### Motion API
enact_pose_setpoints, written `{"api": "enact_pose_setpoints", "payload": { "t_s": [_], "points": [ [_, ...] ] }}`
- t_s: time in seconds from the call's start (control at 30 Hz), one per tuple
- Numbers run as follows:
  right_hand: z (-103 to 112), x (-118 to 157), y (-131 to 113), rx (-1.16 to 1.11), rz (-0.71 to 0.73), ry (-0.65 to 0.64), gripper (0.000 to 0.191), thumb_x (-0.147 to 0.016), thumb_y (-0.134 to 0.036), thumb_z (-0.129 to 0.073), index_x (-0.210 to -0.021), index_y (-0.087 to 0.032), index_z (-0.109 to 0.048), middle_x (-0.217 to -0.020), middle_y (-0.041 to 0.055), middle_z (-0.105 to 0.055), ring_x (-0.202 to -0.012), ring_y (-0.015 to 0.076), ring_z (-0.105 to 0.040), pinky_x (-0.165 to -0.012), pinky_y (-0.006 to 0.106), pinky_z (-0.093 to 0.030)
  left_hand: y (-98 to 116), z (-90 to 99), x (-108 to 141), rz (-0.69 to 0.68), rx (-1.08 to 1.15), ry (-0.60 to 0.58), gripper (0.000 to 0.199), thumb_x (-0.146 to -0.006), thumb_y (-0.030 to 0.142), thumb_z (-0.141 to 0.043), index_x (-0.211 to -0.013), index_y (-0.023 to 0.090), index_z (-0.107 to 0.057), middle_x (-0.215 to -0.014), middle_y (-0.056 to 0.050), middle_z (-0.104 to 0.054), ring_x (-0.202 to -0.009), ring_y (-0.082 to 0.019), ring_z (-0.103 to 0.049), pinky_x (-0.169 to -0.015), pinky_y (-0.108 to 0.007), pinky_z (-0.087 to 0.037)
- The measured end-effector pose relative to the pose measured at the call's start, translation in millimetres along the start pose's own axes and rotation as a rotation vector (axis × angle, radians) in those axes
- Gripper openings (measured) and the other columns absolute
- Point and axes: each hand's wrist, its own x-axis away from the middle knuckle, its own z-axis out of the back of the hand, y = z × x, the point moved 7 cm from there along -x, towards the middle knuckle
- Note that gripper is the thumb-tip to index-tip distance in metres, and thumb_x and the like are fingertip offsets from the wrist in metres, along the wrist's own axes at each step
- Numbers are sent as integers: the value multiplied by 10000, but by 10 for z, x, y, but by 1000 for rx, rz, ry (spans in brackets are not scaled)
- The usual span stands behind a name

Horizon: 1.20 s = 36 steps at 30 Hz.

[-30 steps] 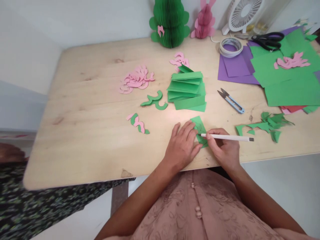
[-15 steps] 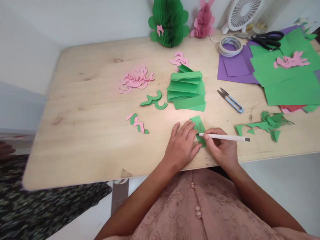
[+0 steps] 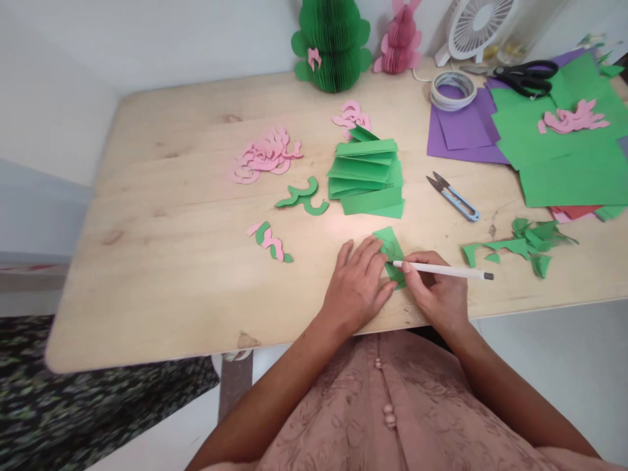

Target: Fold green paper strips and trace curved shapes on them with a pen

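Observation:
My left hand point(image 3: 357, 282) lies flat with its fingers stretched out, pressing the left side of a small green paper piece point(image 3: 389, 237) against the table. A curved dark line shows on that paper. In my right hand point(image 3: 440, 292) a white pen point(image 3: 441, 269) is pinched, its dark tip on the paper beside my left fingers. Part of the paper is hidden under my hands. Just behind it lies a pile of folded green paper strips point(image 3: 366, 171). Green wavy cut-outs point(image 3: 299, 193) and a pink-and-green twisted pair of cut-outs point(image 3: 269, 242) lie to the left.
Blue thread snips point(image 3: 455, 197) and green scraps point(image 3: 527, 244) lie to the right. Farther back are tape rolls point(image 3: 452, 91), black scissors point(image 3: 527, 77), green sheets point(image 3: 572, 173), pink cut-outs point(image 3: 267, 156), a green honeycomb figure point(image 3: 331, 46), a pink one point(image 3: 397, 42) and a white fan point(image 3: 481, 29).
The pen and my right hand have shifted slightly right and down. My left hand stays on the paper. Another person's hand at the far left edge has gone out of view.

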Motion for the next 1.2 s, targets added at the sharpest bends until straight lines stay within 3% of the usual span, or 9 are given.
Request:
{"api": "enact_pose_setpoints", "payload": {
  "t_s": [0.53,0.77,1.2],
  "points": [
    [34,7,9,17,-10,17,95,-849,-275,-589,-790,-220,-638,-735,3,-684,-623,149,-623,-595,279,-494,-1,-3,0,-2,-5,0,317,-915,344,-530,-1148,131,-555,-1340,-152,-569,-1345,-264,-439,-1159,-480,-255],
    [119,-15,31,-54,-135,43,133,-848,-325,-600,-788,-212,-636,-713,9,-692,-646,162,-650,-597,272,-511,-4,-7,-1,2,-9,-8,302,-919,339,-527,-1147,144,-558,-1343,-149,-569,-1346,-262,-440,-1161,-486,-253],
    [47,15,57,-52,-51,0,102,-855,-300,-604,-810,-222,-651,-746,2,-678,-646,147,-620,-599,266,-492,7,8,-8,1,2,-5,304,-909,329,-537,-1145,137,-555,-1344,-152,-567,-1345,-265,-440,-1160,-485,-255]
  ]
}}
